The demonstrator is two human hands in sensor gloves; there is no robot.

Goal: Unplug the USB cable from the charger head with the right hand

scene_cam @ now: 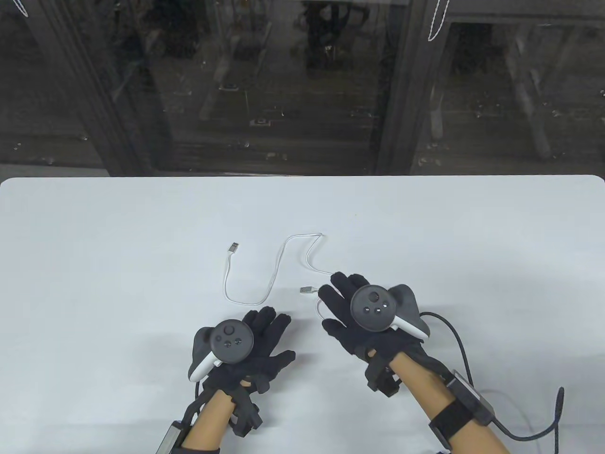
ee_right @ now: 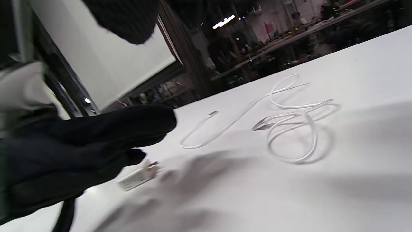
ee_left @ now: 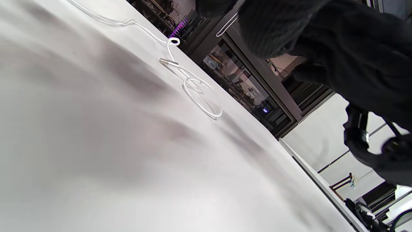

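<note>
A white USB cable (scene_cam: 246,303) lies loose on the white table (scene_cam: 94,246), with one bare plug (scene_cam: 233,247) at the far left and the other plug (scene_cam: 306,289) just left of my right hand (scene_cam: 331,298). That hand is spread palm down over a loop of the cable and holds nothing. My left hand (scene_cam: 276,326) is also spread palm down and empty. The white charger head (ee_right: 138,176) lies on the table by the left hand's fingers (ee_right: 96,145), with no cable in it. It is hidden in the table view. The cable loop (ee_left: 202,100) also shows in the left wrist view.
Dark glass cabinets (scene_cam: 302,85) stand behind the table's far edge. A black cord (scene_cam: 472,373) runs from my right wrist across the table's near right corner.
</note>
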